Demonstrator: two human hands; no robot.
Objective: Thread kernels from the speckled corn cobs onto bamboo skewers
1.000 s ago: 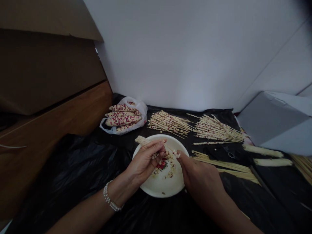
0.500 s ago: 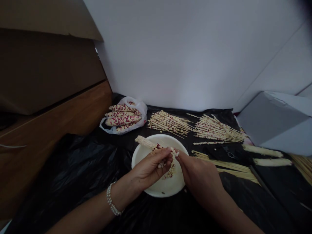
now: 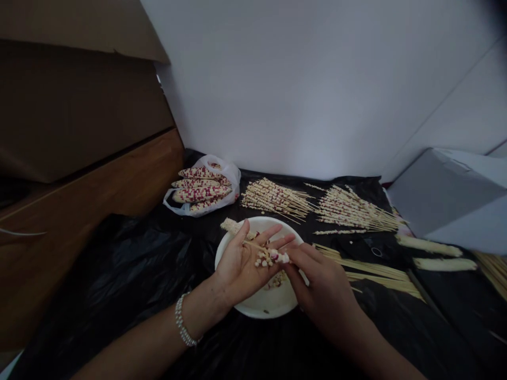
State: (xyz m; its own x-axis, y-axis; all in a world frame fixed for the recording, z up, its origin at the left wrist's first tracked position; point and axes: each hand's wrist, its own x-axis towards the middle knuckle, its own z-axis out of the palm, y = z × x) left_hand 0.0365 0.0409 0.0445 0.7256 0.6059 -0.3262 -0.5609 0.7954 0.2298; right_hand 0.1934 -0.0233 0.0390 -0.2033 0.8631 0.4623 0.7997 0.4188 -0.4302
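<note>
My left hand [image 3: 241,264] is palm up over the white bowl [image 3: 225,248], its fingers stretched out. Loose corn kernels [image 3: 263,258] lie on that palm. Across it runs a thin bamboo skewer [image 3: 253,244], with pale and purple kernels threaded at its right end. Thumb and fingers of my right hand [image 3: 317,272] are closed around that kernel-covered end. A mostly stripped corn cob [image 3: 232,226] rests in the bowl behind my left hand, partly hidden. More loose kernels [image 3: 275,281] are at the bottom of the bowl.
A plastic bag [image 3: 232,177] of speckled corn cobs stands at the back left. Two piles of kernel-filled skewers [image 3: 273,199] lie behind the bowl. To the right are bare skewers [image 3: 380,269] and two stripped cobs [image 3: 443,264]. Black plastic sheeting [image 3: 146,269] covers the surface.
My left hand has opened from a closed grip to a flat palm, showing the kernels and the skewer. My right hand has shifted slightly down, its fingers still pinched.
</note>
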